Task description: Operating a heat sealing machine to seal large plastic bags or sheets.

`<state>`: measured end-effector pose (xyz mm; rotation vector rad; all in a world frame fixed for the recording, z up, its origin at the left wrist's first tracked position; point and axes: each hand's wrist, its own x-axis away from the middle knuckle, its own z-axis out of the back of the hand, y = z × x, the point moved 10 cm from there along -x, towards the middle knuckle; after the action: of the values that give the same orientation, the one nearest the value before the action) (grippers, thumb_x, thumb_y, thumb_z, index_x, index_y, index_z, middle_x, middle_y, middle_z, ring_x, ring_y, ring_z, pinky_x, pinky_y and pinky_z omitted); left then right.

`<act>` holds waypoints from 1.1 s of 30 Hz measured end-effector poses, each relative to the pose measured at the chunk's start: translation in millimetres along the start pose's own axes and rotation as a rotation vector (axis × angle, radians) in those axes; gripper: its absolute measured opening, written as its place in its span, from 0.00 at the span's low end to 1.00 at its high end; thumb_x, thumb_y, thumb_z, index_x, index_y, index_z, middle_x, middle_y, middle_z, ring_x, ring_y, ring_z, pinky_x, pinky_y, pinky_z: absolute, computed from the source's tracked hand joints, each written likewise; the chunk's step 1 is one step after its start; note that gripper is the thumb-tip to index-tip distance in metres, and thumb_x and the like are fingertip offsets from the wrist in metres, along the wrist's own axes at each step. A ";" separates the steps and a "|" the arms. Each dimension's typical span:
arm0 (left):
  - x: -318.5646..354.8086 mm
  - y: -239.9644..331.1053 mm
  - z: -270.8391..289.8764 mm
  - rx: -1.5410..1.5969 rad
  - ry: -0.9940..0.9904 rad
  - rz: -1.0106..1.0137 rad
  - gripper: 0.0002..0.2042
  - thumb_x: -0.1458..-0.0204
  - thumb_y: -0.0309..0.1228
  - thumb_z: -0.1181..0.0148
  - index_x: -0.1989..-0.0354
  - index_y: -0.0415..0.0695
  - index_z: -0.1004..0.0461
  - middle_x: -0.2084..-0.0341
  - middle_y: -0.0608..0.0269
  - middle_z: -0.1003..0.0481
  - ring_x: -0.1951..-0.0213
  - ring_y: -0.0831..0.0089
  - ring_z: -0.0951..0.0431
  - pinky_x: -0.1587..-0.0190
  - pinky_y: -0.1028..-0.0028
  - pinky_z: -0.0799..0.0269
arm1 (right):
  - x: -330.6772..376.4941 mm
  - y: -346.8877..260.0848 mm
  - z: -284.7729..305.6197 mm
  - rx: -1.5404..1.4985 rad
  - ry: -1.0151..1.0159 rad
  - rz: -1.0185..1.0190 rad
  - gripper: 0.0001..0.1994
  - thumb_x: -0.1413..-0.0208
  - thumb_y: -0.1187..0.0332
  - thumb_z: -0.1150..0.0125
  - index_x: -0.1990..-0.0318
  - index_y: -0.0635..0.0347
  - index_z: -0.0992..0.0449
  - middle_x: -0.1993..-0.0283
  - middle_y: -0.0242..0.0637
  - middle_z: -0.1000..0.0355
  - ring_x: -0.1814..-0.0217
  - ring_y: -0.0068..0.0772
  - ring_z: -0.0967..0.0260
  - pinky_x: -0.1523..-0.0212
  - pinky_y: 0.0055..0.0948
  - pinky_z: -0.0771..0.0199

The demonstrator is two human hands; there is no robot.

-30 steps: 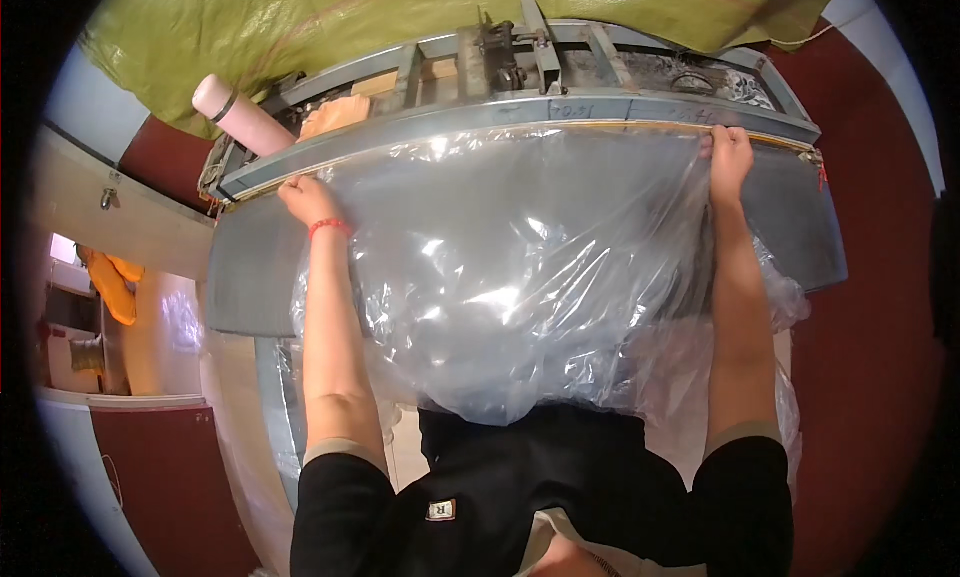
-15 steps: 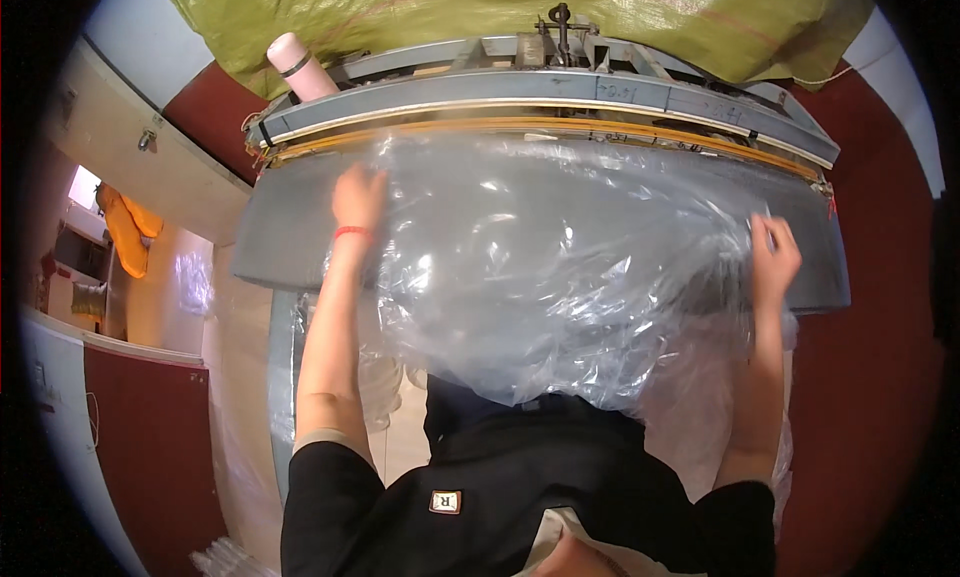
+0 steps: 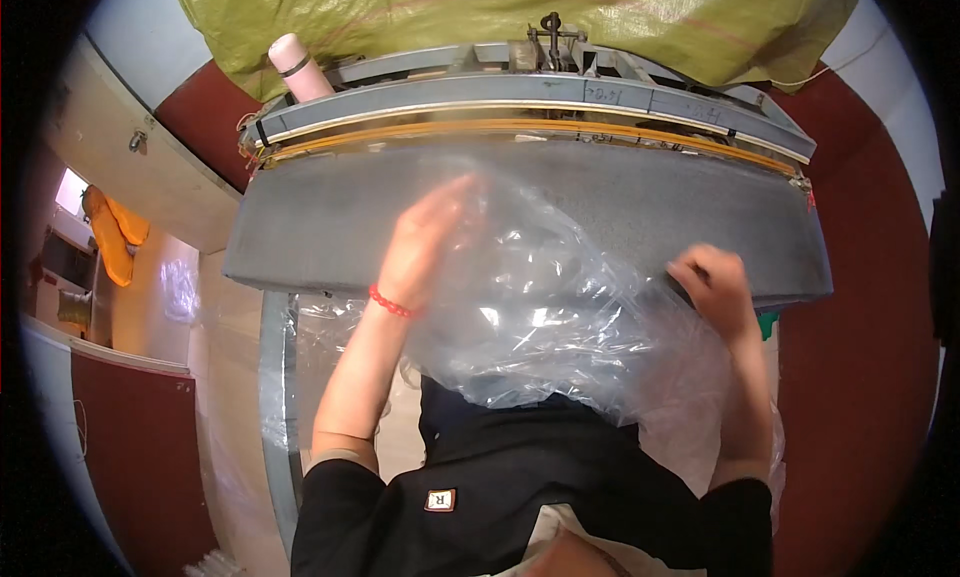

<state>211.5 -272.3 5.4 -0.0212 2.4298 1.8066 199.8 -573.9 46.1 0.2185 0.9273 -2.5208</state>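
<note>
Clear plastic bag (image 3: pixel 540 307) lies bunched at frame centre on the grey sealer bed (image 3: pixel 300 237), short of the sealing bar (image 3: pixel 520 127). Left hand (image 3: pixel 425 242) presses flat on the film; right hand (image 3: pixel 715 287) grips its edge.

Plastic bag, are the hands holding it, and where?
Yes. Right hand grips the clear plastic bag at its right edge; left hand lies on its upper left.

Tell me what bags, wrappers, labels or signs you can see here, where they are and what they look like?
Clear plastic bag: crumpled and shiny, on the grey table, under the left hand and right hand.
Green woven sack: draped behind the machine at the top.
Small square patch: pale with a dark mark, on the black shirt.
Handwritten marks: dark scribbles on the machine's grey bar.
No screens.
</note>
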 end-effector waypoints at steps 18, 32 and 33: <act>56.4 22.0 24.2 -0.850 0.091 -0.408 0.20 0.54 0.37 0.43 0.55 0.38 0.34 0.56 0.54 0.35 0.52 0.63 0.35 0.54 0.69 0.39 | -106.2 -121.9 -23.9 -0.851 0.123 0.225 0.04 0.45 0.70 0.52 0.69 0.58 0.31 0.75 0.24 0.35 0.75 0.13 0.39 0.77 0.13 0.39; 204.3 47.9 423.7 -1.620 0.404 0.468 0.15 0.64 0.21 0.49 0.63 0.42 0.27 0.68 0.50 0.26 0.63 0.58 0.26 0.61 0.67 0.32 | -16.5 167.2 168.0 -0.104 0.960 -0.302 0.15 0.44 0.61 0.55 0.60 0.65 0.31 0.64 0.33 0.32 0.63 0.23 0.37 0.59 0.22 0.38; 210.1 111.0 448.9 -1.748 0.685 0.330 0.14 0.64 0.20 0.51 0.65 0.40 0.27 0.69 0.49 0.26 0.64 0.59 0.26 0.61 0.67 0.32 | -16.3 192.9 162.7 -0.119 0.953 -0.300 0.15 0.44 0.61 0.55 0.60 0.65 0.31 0.64 0.33 0.32 0.63 0.23 0.37 0.59 0.22 0.38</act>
<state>31.1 200.6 -37.0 -0.4217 0.1415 3.7058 303.2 -804.0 63.6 1.4126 1.5249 -2.5798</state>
